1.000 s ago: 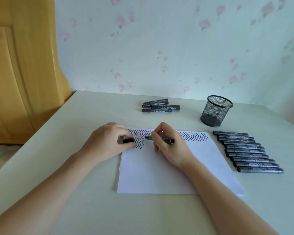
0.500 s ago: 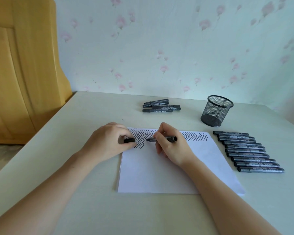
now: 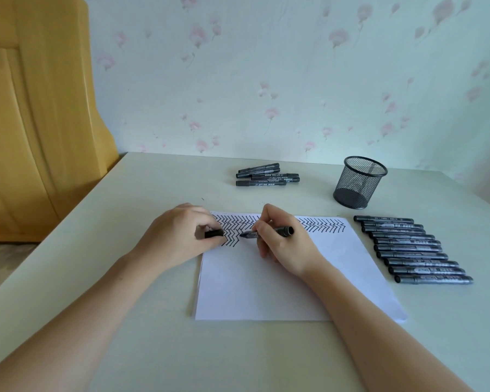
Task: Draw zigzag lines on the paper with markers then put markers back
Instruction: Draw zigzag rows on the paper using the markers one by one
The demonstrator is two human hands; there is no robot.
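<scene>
A white sheet of paper [image 3: 280, 284] lies on the table with black zigzag lines [image 3: 323, 225] across its top edge and a short second band at the upper left. My right hand [image 3: 283, 244] grips a black marker [image 3: 277, 232], tip pointing left and touching the paper beside the second band. My left hand [image 3: 178, 236] rests on the paper's upper left corner and pinches the black marker cap [image 3: 214, 233].
A row of several black markers [image 3: 410, 248] lies right of the paper. A small pile of markers [image 3: 266, 176] sits at the back of the table. A black mesh pen cup [image 3: 357, 182] stands back right. A wooden headboard [image 3: 34, 108] is at left.
My right hand has slid slightly right along the second zigzag band with the marker. The left hand and cap have stayed put.
</scene>
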